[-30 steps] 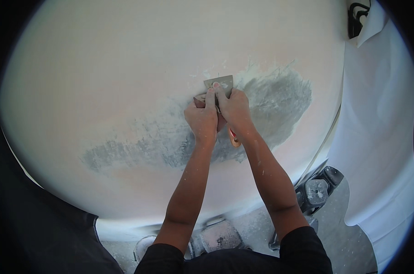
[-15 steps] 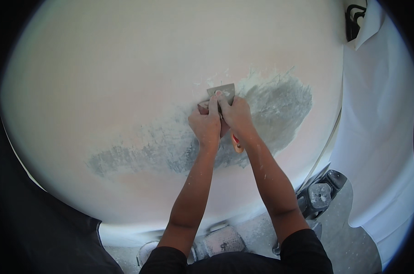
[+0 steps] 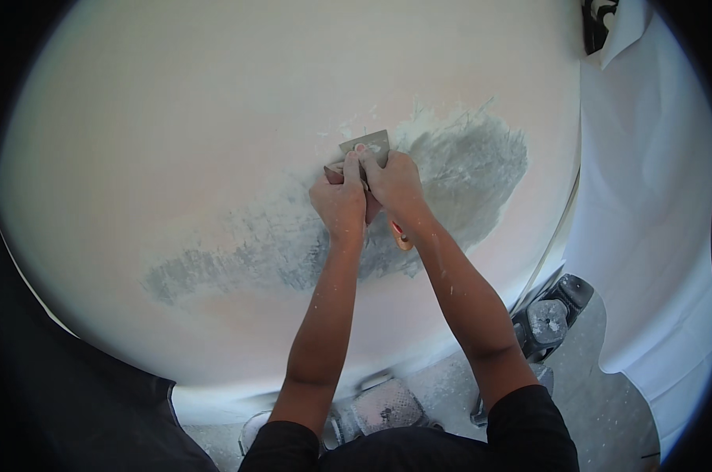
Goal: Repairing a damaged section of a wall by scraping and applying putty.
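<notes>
I watch right hand [image 3: 397, 182] grip scraper [image 3: 378, 142] at upper edge of grey patch [image 3: 474, 173]; left hand [image 3: 338, 206] pinches reddish sheet [image 3: 333, 175] alongside. Pale panel [image 3: 214, 102] spreads open above; curved right edge runs beside white drape [image 3: 647, 204].

- Soft, even, rather muted light lies on the panel [image 3: 238, 102]; its left edge falls into grey shade.
- The white sheet [image 3: 647, 212] at right looks brightest, tinged blue, with faint shadows along its folds.
- The black cloth [image 3: 73, 393] at lower left is too dark for detail.
- Fisheye distortion bows the panel's edges; the corners go black.
- Fine detail looks slightly soft.
</notes>
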